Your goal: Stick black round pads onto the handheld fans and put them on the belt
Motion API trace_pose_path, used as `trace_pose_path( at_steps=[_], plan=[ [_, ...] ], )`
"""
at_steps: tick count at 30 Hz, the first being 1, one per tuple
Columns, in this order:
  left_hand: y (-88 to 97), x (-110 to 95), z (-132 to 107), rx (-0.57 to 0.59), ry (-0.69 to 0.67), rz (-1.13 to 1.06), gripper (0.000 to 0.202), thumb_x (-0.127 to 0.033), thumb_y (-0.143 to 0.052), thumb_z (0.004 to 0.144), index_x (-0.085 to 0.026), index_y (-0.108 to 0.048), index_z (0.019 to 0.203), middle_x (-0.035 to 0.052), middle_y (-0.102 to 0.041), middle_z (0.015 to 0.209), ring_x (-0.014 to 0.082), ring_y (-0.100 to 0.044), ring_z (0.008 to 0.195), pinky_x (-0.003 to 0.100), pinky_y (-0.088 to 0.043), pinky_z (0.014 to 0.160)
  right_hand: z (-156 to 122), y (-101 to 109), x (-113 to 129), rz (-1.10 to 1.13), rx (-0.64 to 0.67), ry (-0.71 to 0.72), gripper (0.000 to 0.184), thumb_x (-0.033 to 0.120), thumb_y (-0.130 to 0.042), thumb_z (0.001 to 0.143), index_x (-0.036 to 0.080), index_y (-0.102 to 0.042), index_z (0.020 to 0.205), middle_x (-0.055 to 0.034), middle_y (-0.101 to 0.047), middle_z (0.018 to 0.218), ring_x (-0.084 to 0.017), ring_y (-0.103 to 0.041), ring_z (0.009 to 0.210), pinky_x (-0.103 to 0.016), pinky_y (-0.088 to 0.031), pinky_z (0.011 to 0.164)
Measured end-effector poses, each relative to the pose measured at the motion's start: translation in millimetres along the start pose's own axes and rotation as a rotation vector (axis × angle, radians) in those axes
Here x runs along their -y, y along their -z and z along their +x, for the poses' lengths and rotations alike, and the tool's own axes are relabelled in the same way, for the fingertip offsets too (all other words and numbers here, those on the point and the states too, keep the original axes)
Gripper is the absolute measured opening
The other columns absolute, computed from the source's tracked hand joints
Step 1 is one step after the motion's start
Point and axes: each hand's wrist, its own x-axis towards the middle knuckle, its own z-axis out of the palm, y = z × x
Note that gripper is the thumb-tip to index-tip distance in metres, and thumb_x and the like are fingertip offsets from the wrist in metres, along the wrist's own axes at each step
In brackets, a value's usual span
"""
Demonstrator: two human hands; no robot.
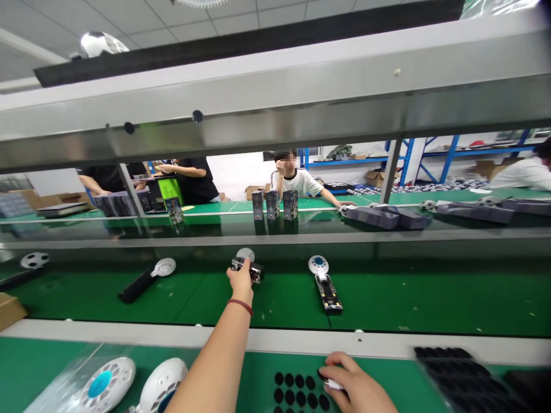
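My left hand [241,282] reaches out over the green belt with its fingers closed round a handheld device [253,271]. The device has a white round head and a dark, shiny body, partly hidden by my fingers. Close to me, my right hand [355,385] is pinched at the edge of a sheet of black round stickers [300,397]. One black disc shows at its fingertips, with a small white piece I cannot make out beside it. Right of my left hand lies another device [326,287] with a blue-centred white head.
A black-handled device [146,281] lies left on the belt. White round heads [109,383] rest at my front left; a blurred black tray [458,376] is at right. Small boxes [273,205] stand on the shelf beyond. Metal beams cross above. A co-worker [297,180] sits opposite.
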Motion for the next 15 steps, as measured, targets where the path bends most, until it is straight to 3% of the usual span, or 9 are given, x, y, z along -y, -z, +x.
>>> trace_pose_path(
  at_steps=[3, 7, 12, 15],
  plan=[
    [8.6, -14, -35, 0.174, 0.067, -0.311, 0.034, -0.039, -0.043, 0.083, -0.015, -0.049, 0.106, 0.0055, -0.058, 0.098, 0.0137, -0.058, 0.076, 0.032, -0.05, 0.064, 1, 5, 9, -0.044, -0.003, 0.001, 0.022, 0.012, -0.042, 0.074, 0.025, -0.06, 0.078, -0.0017, -0.059, 0.092, -0.014, -0.06, 0.066, -0.02, -0.045, 0.061],
    [40.9, -23, -95, 0.41, 0.203, -0.497, 0.033, -0.042, -0.045, 0.081, -0.013, -0.055, 0.094, 0.0023, -0.061, 0.079, 0.0114, -0.059, 0.064, 0.03, -0.05, 0.06, 1, 13, 20, -0.079, -0.026, 0.003, 0.021, 0.01, -0.04, 0.077, 0.023, -0.057, 0.076, -0.0012, -0.059, 0.088, -0.014, -0.06, 0.066, -0.02, -0.043, 0.06],
    [86.8, 0, -165, 0.424, 0.283, -0.508, 0.025, -0.032, -0.063, 0.07, -0.012, -0.057, 0.084, 0.003, -0.064, 0.065, 0.0126, -0.061, 0.059, 0.021, -0.045, 0.049, 3, 14, 22, -0.087, -0.04, 0.031, 0.021, 0.01, -0.042, 0.077, 0.022, -0.059, 0.08, -0.0023, -0.059, 0.09, -0.016, -0.061, 0.069, -0.022, -0.04, 0.058],
    [102.9, 27, -191, 0.418, 0.301, -0.498, 0.04, -0.034, -0.076, 0.053, -0.014, -0.059, 0.084, -0.0004, -0.064, 0.059, 0.0095, -0.057, 0.05, 0.017, -0.041, 0.045, 3, 12, 21, -0.078, -0.056, 0.047, 0.023, 0.008, -0.041, 0.078, 0.02, -0.06, 0.078, -0.0037, -0.059, 0.089, -0.017, -0.06, 0.068, -0.024, -0.039, 0.058]
  ],
)
